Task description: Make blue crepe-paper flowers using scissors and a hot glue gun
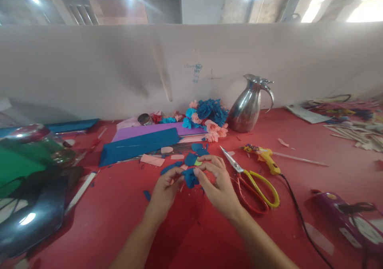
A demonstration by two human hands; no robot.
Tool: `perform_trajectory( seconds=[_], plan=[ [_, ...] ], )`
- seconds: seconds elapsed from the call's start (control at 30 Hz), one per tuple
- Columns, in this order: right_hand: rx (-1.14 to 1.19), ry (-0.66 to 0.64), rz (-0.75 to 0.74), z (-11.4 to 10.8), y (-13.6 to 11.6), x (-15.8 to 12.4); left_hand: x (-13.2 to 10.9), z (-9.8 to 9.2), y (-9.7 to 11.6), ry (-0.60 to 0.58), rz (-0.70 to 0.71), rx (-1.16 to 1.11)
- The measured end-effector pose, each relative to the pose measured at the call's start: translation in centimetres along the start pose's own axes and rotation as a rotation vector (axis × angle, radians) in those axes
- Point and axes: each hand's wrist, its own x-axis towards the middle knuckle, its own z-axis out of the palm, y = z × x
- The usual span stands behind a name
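Observation:
Both hands meet over the red table (119, 221) around a small blue foam flower (189, 178). My left hand (164, 192) pinches its left side with curled fingers. My right hand (217, 185) curls over its right side, thumb pressed against the blue petals. Loose blue and pink foam petals (191, 158) lie just beyond the hands. A pile of finished blue and pink foam flowers (206, 119) sits at the back by the wall.
Yellow-handled scissors (254, 181) and a yellow glue gun (265, 157) with a black cord lie right of my hands. A steel jug (248, 105) stands behind. Blue and purple foam sheets (140, 145) lie at left; a purple device (350, 221) at right; dark shiny objects at far left.

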Motion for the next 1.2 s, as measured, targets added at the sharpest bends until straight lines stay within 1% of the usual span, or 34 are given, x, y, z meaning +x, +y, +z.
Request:
perform_trajectory(
  seconds=[0.17,0.27,0.33,0.4,0.53,0.63,0.77,0.87,1.0,1.1,1.2],
  plan=[
    [0.01,0.074,-0.068,0.05,-0.26,0.09,-0.11,0.29,0.37,-0.004,-0.016,-0.051],
    [0.06,0.054,-0.074,0.14,-0.46,0.16,-0.13,0.4,0.64,-0.014,-0.038,-0.077],
    [0.089,0.029,-0.054,0.25,-0.46,0.14,-0.11,0.41,0.7,-0.015,-0.051,-0.099],
    [0.09,0.03,-0.038,0.35,-0.34,0.09,-0.07,0.36,0.64,-0.017,-0.063,-0.107],
    [0.097,0.074,0.011,0.37,-0.16,0.0,-0.04,0.25,0.37,-0.029,-0.08,-0.136],
    [0.162,0.091,0.066,0.29,-0.26,0.02,-0.05,0.29,0.25,-0.035,-0.087,-0.191],
    [0.229,0.128,0.164,0.22,-0.33,0.08,-0.01,0.41,0.21,-0.065,-0.061,-0.262],
    [0.231,0.092,0.149,0.15,-0.36,0.12,-0.02,0.44,0.23,-0.069,-0.062,-0.273],
    [0.139,0.009,0.08,-0.08,-0.59,0.17,-0.17,0.48,0.5,-0.052,-0.095,-0.185],
    [0.1,-0.068,0.097,-0.27,-0.71,0.2,-0.27,0.59,0.8,-0.084,-0.1,-0.134],
    [0.132,-0.126,0.124,-0.41,-0.62,0.26,-0.3,0.67,0.92,-0.101,-0.094,-0.133]
  ],
)
